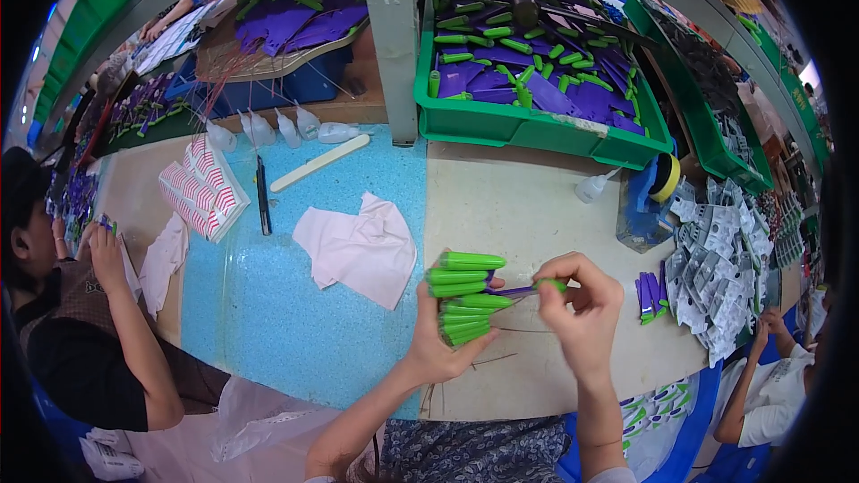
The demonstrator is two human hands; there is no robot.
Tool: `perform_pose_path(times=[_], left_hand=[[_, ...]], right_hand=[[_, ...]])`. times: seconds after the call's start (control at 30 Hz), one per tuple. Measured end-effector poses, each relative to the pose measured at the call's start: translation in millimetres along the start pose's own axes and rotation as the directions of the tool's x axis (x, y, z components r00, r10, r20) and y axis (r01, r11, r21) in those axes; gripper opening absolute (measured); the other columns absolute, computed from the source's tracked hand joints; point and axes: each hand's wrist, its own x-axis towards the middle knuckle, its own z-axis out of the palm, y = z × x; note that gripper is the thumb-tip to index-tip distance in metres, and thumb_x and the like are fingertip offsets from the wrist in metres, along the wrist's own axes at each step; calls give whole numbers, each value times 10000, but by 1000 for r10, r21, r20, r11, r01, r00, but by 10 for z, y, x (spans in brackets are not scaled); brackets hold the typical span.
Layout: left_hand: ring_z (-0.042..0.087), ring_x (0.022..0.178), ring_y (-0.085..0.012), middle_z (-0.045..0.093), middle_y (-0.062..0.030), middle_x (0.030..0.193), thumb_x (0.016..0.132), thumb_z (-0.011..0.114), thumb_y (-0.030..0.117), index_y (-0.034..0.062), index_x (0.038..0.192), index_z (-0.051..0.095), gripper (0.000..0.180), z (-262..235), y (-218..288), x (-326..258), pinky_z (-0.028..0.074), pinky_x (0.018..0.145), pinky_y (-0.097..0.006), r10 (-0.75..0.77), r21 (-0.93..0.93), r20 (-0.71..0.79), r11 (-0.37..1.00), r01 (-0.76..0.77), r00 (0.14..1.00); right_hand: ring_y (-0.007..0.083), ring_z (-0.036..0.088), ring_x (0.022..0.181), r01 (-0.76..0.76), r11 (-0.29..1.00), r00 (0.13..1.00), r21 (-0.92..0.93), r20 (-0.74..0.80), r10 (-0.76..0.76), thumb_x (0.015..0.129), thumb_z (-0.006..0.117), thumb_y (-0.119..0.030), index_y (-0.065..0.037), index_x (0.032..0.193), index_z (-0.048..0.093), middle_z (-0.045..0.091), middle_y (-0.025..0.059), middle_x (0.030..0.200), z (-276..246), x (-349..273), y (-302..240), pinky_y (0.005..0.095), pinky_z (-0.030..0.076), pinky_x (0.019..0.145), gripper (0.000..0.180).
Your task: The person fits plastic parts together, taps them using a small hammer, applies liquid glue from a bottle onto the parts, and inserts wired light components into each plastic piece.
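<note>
In the head view, my left fingers [476, 346] are curling around a bundle [465, 309] of green-ended parts, closing on it from beneath and the side. My right fingers [573, 268] are pinching together on the green end of a purple piece [515, 292], whose other end is reaching the bundle. Both are hovering above the tabletop [501, 206], toward its near edge.

Along the far edge, a green bin [537, 128] is holding purple and green parts. Toward the right edge, grey parts [716, 259] are lying in a heap, with a few purple strips [651, 293] resting just beside them. A blue dispenser [637, 215] is standing between the heap and the bin, and a white bottle [592, 186] is lying near it.

On the tabletop's left part, a blue mat [268, 304] is carrying a cloth [367, 241], a flat stick [320, 163] and a black tool [262, 197]. A striped packet [206, 188] is lying at the mat's left edge.
</note>
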Motion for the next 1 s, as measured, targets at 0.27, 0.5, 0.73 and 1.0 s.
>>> perform_pose_path(times=[0.27,0.5,0.73,1.0], left_hand=[[595,1166,-227,501,-166,1290,834,683,-67,12,1482,127,857,-6,-30,32,504,926,-336,-34,-2,40,999,34,999],[589,1169,-227,476,-163,1313,847,676,-54,28,1481,158,823,60,31,44,508,942,-353,-173,-27,52,984,175,983],[595,1131,-219,559,-174,1251,834,709,-51,112,1421,221,781,-11,-3,209,516,934,-362,-387,-339,-202,889,306,900],[588,1120,-215,550,-181,1277,839,664,-106,152,1436,233,780,-17,182,387,509,935,-361,-444,-505,-353,832,232,824]], right_hand=[[213,607,878,101,779,993,-619,14,-117,752,758,-95,32,883,689,662,128,979,-308,199,795,299,481,728,195],[221,650,869,502,865,841,1,229,-489,923,649,-120,2,1083,627,656,130,881,49,344,212,330,516,731,202],[142,579,527,-180,981,982,-71,-71,175,1034,507,-204,-42,1097,587,613,94,707,-405,100,438,237,450,500,191],[430,393,1277,335,602,939,-725,204,-277,826,722,-363,-124,1359,538,419,212,1421,-13,-300,703,585,286,1030,613]])
